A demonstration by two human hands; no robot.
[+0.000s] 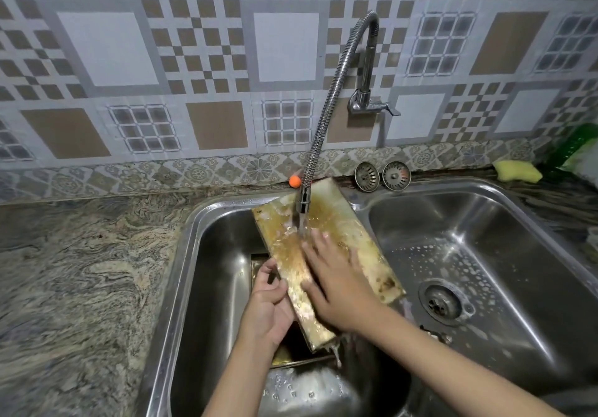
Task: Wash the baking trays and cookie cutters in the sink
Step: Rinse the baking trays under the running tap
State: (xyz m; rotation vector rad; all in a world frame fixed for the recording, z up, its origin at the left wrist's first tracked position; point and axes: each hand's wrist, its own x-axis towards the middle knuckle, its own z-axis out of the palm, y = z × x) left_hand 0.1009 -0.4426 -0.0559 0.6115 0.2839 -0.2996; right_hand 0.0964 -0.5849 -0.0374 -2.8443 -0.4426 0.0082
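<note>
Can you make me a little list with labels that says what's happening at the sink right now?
Place: double steel sink set in a marbled stone counter
Tray: stained rectangular metal baking tray, tilted over the left basin
Water: running from the flexible silver tap hose onto the tray
Left hand: grips the tray's left edge
Right hand: fingers flat on the tray's surface
Underneath: another tray lies in the left basin
Nearby: yellow sponge, two round metal strainers, small orange ball
</note>
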